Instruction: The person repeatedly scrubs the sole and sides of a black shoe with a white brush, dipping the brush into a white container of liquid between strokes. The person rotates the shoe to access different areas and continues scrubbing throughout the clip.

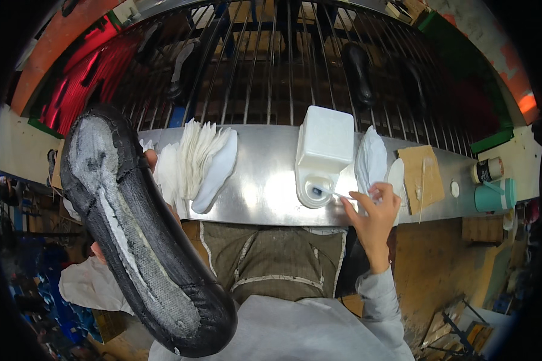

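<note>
My left hand (150,160) is closed round a black shoe upper (180,240), its sole side turned up. Pale grey woven lining and whitish glue-like residue show along the middle of that underside. Most of the hand is hidden behind the shoe; only some fingertips show at its edges. Between the fingers of my right hand (376,219) is a thin pale-handled brush (336,194). Its tip reaches into the round well at the front of a white plastic dispenser (326,141), which stands on a metal bench (262,180).
Left of the dispenser stands a fanned stack of white insoles (193,162); more white insoles (372,157) lie at its right. Beyond them is brown cardboard (412,174) with a thin stick, then a teal cup (494,195). A rod conveyor (265,78) behind carries dark shoes (358,72).
</note>
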The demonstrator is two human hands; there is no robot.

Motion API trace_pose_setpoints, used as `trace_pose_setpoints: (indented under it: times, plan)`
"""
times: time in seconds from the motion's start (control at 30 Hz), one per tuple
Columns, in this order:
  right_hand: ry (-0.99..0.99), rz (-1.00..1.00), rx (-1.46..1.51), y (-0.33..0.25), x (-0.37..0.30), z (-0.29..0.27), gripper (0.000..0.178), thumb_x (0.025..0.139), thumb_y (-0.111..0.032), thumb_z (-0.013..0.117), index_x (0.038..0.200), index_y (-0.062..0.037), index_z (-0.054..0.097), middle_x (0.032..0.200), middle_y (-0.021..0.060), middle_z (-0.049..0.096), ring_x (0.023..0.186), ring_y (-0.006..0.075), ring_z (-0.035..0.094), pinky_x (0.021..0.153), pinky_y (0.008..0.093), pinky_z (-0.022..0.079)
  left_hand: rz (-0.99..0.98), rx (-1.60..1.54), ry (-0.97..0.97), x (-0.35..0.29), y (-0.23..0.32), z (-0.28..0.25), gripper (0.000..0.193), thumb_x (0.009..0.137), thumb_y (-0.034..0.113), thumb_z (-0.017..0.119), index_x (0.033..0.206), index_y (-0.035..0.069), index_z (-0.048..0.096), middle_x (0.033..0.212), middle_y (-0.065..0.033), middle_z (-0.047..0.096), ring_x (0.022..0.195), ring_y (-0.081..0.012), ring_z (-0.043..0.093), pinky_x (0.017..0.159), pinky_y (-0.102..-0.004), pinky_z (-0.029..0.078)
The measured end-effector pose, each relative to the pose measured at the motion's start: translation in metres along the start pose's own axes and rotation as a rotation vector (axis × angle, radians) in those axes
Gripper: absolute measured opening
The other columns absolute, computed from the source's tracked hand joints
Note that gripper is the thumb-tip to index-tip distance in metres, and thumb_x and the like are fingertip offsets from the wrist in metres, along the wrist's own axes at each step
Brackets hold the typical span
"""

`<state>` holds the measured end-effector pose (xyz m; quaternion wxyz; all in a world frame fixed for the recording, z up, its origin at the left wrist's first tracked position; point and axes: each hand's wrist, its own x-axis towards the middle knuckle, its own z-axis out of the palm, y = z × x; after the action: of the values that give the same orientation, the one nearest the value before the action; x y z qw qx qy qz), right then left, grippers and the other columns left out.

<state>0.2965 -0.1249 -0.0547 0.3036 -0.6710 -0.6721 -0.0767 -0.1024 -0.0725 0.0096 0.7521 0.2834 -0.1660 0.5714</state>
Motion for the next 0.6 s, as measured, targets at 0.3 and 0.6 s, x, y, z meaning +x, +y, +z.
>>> trace_pose_setpoints:
  times: [0.3, 0.6]
  plan:
    - [-0.002, 0.456, 0.595, -0.015, 0.013, -0.013, 0.018, 0.076, -0.017, 0.085, 0.090, -0.0060, 0.081, 0.093, 0.0026, 0.046, 0.068, 0.0129, 0.043, 0.059, 0.0269, 0.034, -0.132, 0.568, 0.319, 0.008, -0.038, 0.002, 0.099, 0.074, 0.040, 0.086, 0.149, -0.003, 0.037, 0.146, -0.0255, 0.046, 0.127, -0.0349, 0.056, 0.108, -0.0460, 0.049]
    - [0.143, -0.098, 0.738, -0.087, 0.059, -0.067, 0.042, 0.056, -0.033, 0.093, 0.093, -0.0152, 0.083, 0.092, 0.0014, 0.043, 0.085, 0.0174, 0.044, 0.072, 0.0295, 0.034, -0.337, 0.653, 0.441, 0.011, -0.081, 0.037, 0.097, 0.058, 0.006, 0.092, 0.142, -0.003, 0.043, 0.128, -0.0134, 0.061, 0.118, -0.0234, 0.060, 0.103, -0.0376, 0.049]
